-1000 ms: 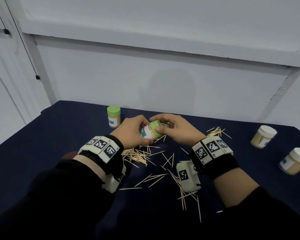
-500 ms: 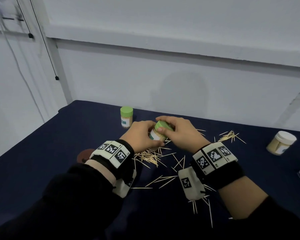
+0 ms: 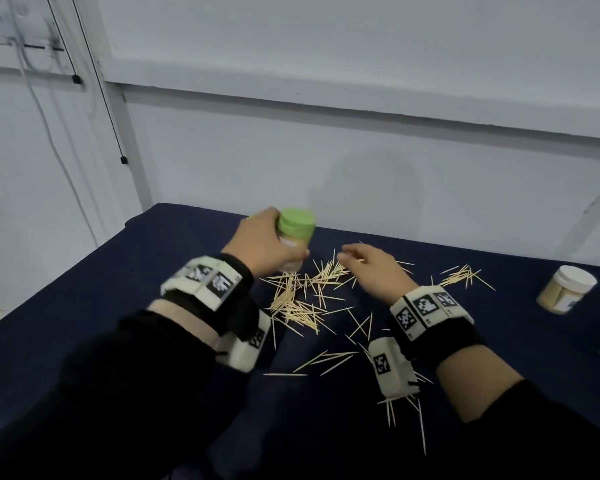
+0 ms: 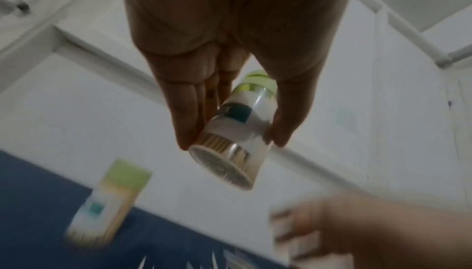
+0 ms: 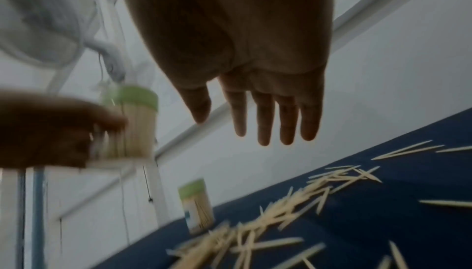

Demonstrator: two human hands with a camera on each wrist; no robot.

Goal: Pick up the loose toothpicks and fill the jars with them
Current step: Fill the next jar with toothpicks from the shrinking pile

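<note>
My left hand (image 3: 262, 245) grips a green-lidded jar (image 3: 296, 233) full of toothpicks, upright and lifted above the table at the far left of the pile. The left wrist view shows fingers and thumb around the jar (image 4: 231, 138), its clear base towards the camera. A second green-lidded jar (image 4: 107, 204) stands on the cloth behind; in the head view my hand hides it. My right hand (image 3: 371, 268) hovers over the loose toothpicks (image 3: 302, 296) with fingers straight and empty (image 5: 265, 116).
The table (image 3: 118, 299) is covered in dark blue cloth and ends at a white wall. A smaller bunch of toothpicks (image 3: 463, 275) lies to the right. Two white-lidded jars (image 3: 567, 289) stand at the right edge. More toothpicks (image 3: 326, 362) lie between my wrists.
My right hand has let go of the green lid and drawn back to the right. My left hand has carried the closed jar up and to the left, toward the other green jar.
</note>
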